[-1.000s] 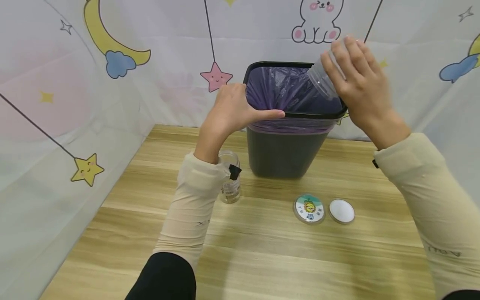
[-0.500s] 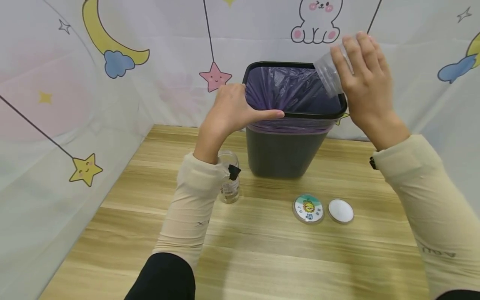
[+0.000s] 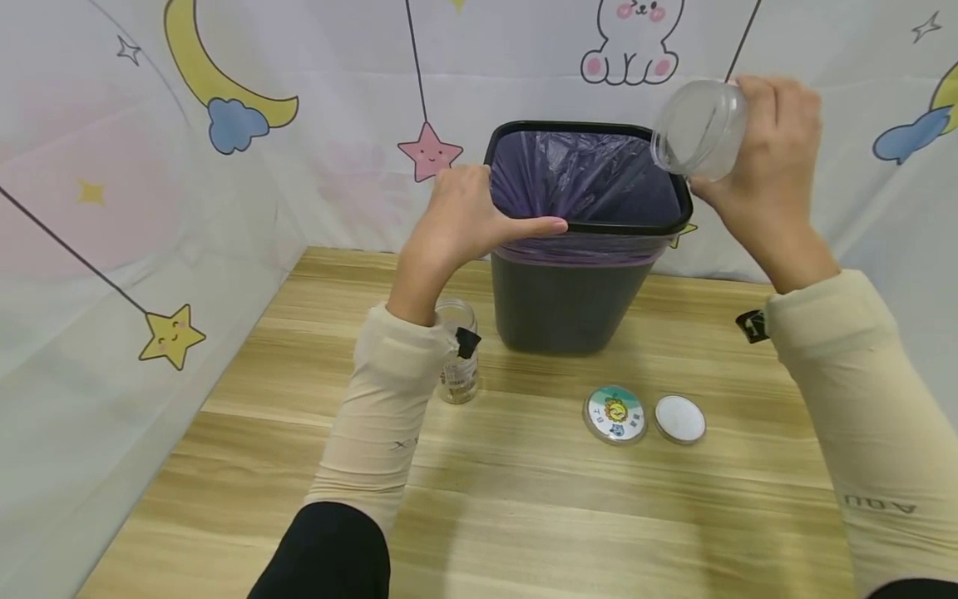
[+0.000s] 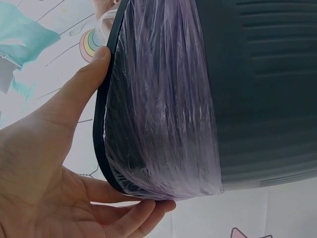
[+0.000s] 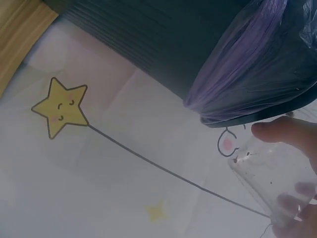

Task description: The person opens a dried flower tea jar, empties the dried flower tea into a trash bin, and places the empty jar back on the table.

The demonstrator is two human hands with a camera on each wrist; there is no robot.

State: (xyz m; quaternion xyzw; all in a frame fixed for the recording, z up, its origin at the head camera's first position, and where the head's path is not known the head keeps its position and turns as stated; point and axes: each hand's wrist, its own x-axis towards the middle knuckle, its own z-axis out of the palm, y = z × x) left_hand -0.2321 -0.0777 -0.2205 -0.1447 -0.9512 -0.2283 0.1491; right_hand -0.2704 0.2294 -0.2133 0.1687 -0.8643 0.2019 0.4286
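Note:
A dark grey trash bin (image 3: pixel 572 308) stands on the wooden table, lined with a purple bag (image 3: pixel 591 249) folded over its black rim. My left hand (image 3: pixel 464 216) grips the rim at the left; in the left wrist view its thumb (image 4: pixel 91 74) lies on the rim and the fingers curl round the corner. Beside the bin's right rim, my right hand (image 3: pixel 782 158) holds a clear plastic jar (image 3: pixel 699 129) tipped, its mouth facing left. The right wrist view shows a few dark specks on that jar (image 5: pixel 267 168). The bin's bottom is hidden.
A second clear jar (image 3: pixel 459 384) with a label stands left of the bin, partly behind my left sleeve. Two round lids, one printed (image 3: pixel 615 414) and one white (image 3: pixel 679 418), lie in front of the bin. A cartoon curtain (image 3: pixel 344 100) hangs behind.
My right hand has drawn the jar right, away from over the bin's opening, and turned it so the jar's side shows more. My left hand has stayed on the rim.

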